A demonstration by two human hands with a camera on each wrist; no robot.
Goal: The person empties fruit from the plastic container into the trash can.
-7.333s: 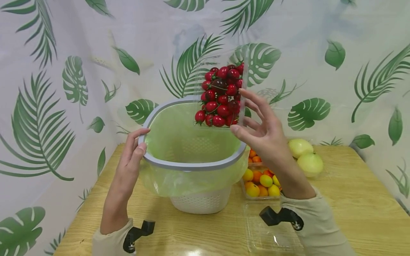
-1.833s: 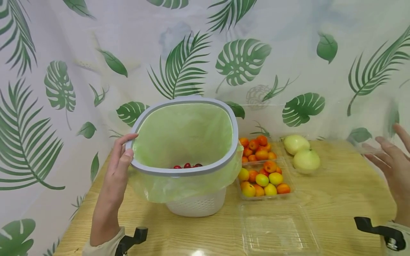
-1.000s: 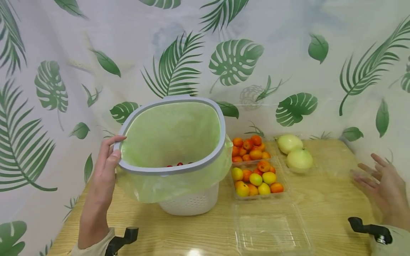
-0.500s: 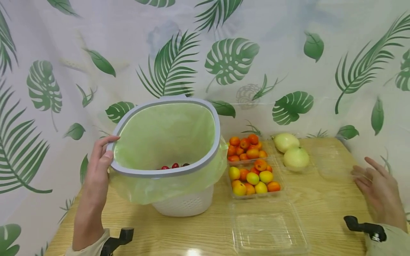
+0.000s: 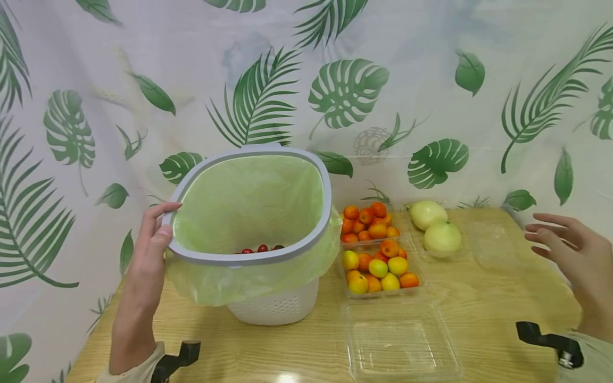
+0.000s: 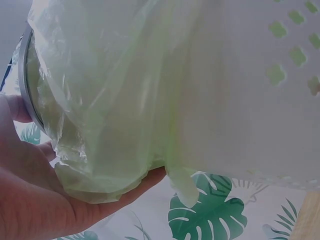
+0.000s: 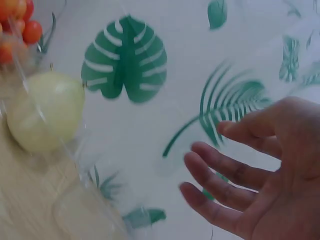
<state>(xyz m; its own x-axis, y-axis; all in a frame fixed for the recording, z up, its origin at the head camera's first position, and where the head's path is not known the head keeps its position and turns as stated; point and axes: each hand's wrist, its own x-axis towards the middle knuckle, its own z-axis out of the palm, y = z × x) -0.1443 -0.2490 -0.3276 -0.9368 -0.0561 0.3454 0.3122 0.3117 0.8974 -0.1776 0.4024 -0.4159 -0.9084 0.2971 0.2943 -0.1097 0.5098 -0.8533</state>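
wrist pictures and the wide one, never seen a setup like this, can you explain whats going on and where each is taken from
There is no robot here, just a person's two bare hands. The wide picture looks forward and down from the head; the others are taken from the left and right wrists. The left hand holds the grey rim of a white perforated plastic basket with a translucent green plastic liner; small red fruits show inside. The right hand holds nothing. On the wooden table lie clear plastic trays, some bearing small orange and yellow fruits or two large pale green fruits.
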